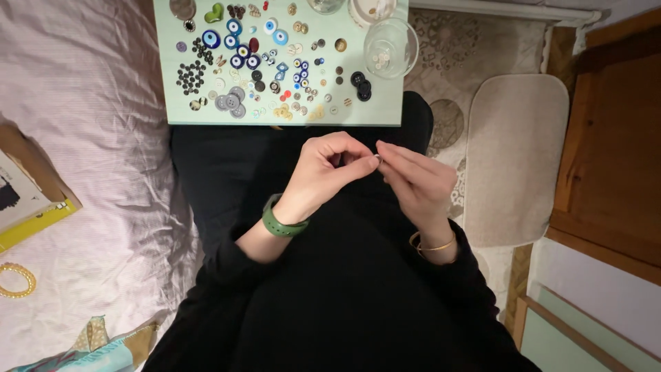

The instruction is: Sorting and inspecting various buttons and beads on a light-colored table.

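Seen from my remote station: both hands meet over the lap of a person dressed in black, fingertips pinched together on something too small for me to make out, possibly a bead or a fine thread. The left hand, with a green wristband below it, curls thumb against forefinger; the right hand, a thin gold bangle at its wrist, reaches in with straight fingers so that the two sets of fingertips touch. Just beyond the hands lies a pale green board strewn with buttons and beads: dark ones in clusters, blue-and-white eye beads, grey discs, small gold pieces. A clear glass bowl stands on the board's corner beyond the right hand. Far to the left of the left hand, a gold beaded bracelet rests on the pink bedsheet. My judgement is that work this fine goes best with the hands kept low and close together over the lap, the pinch light but firm, so that a dropped piece lands on dark cloth rather than rolling off among the scattered pieces.
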